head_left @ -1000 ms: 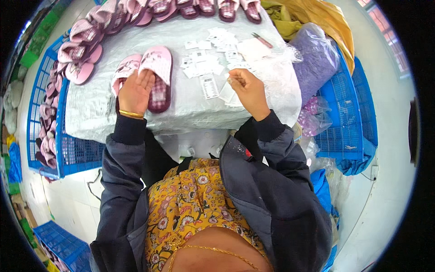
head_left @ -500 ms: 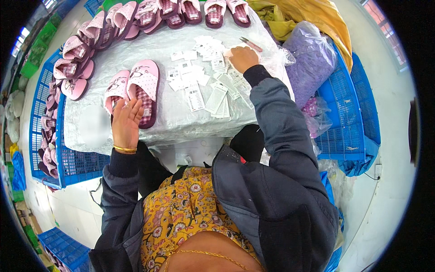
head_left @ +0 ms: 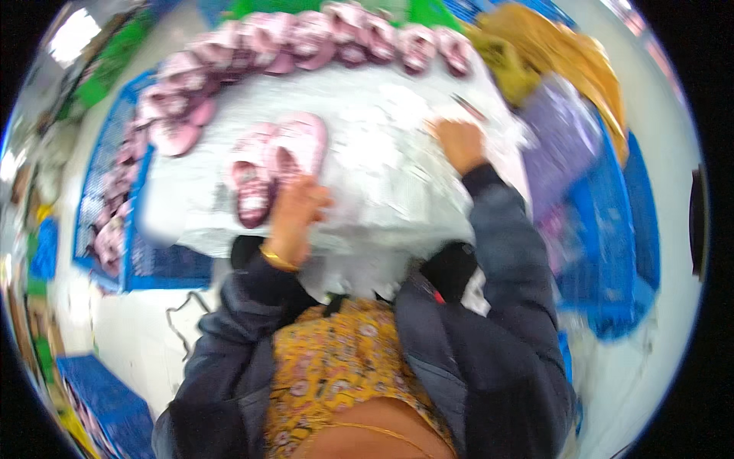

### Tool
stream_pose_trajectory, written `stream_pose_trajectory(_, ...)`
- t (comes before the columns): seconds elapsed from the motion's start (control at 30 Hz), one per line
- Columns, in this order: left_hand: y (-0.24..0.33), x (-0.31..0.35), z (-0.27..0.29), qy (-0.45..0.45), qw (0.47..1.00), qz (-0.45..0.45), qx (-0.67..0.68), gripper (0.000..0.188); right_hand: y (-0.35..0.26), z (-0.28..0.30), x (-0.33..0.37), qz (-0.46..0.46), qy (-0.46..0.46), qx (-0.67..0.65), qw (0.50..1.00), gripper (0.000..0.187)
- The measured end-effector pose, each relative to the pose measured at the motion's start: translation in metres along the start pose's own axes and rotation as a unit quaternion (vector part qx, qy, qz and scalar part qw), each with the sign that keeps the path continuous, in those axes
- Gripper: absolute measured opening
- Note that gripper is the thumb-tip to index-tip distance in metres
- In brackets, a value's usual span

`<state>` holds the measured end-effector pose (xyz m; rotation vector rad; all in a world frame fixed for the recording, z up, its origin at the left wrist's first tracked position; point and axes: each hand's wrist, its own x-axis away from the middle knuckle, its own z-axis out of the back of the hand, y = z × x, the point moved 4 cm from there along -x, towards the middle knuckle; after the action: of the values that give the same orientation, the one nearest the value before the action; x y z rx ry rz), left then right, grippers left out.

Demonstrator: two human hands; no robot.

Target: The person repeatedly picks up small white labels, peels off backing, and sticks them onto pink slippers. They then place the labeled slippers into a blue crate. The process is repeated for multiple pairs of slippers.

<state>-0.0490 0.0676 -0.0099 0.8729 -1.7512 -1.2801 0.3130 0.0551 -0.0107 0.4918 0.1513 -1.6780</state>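
The picture is blurred by motion. A pair of pink slippers (head_left: pixel 300 145) with dark soles and checked linings lies side by side on the plastic-covered table (head_left: pixel 191 218). At the heel end of the right slipper is my left hand (head_left: pixel 294 218), fingers loosely apart and nothing seen in them. Farther right, my right hand (head_left: pixel 460 145) rests low on the table with its fingers curled; what they hold, if anything, is hidden. Just beyond it lies a small pointed tool (head_left: pixel 468 107), like thread snips. White paper tags (head_left: pixel 375 149) are spread between the slippers and my right hand.
More pink slippers (head_left: pixel 310 34) line the table's far and left edges. A blue crate (head_left: pixel 107 183) of slippers stands at the left. On the right are a clear bag of purple material (head_left: pixel 562 141), a blue crate (head_left: pixel 600 252) and yellow cloth (head_left: pixel 554 38).
The whole view has shifted, so the table sits lower and farther right. My left hand has moved from in front of the slippers to the right slipper's heel, fingers more bent. My right hand stays by the tags.
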Motion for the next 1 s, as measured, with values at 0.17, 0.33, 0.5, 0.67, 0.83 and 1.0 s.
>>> stream_pose_trajectory(0.17, -0.008, -0.004, -0.022, -0.067, 0.997, 0.014, 0.021, 0.049, 0.005, 0.034, 0.016, 0.015, 0.116, -0.034, 0.993, 0.01)
stream_pose_trajectory(0.33, -0.004, -0.014, -0.039, -0.092, 0.995, 0.025, -0.001, 0.04, 0.003, 0.055, 0.019, 0.035, 0.268, -0.03, 0.962, 0.014)
stream_pose_trajectory(0.5, -0.01, -0.04, -0.057, -0.17, 0.978, 0.124, -0.016, 0.034, -0.058, 0.124, 0.042, 0.138, 0.304, -0.242, 0.911, 0.014)
stream_pose_trajectory(0.67, -0.003, -0.033, -0.093, -0.353, 0.908, 0.212, 0.074, 0.036, -0.123, 0.15, 0.102, 0.148, 0.248, -0.37, 0.883, 0.014)
stream_pose_trajectory(0.83, -0.019, -0.047, -0.128, -0.39, 0.901, 0.178, 0.069, 0.024, -0.109, 0.147, 0.148, 0.012, 0.25, -0.341, 0.906, 0.028)
stream_pose_trajectory(1.0, -0.007, -0.068, -0.174, -0.286, 0.954, 0.085, -0.015, 0.021, -0.052, 0.121, 0.229, -0.281, 0.307, -0.313, 0.854, 0.022)
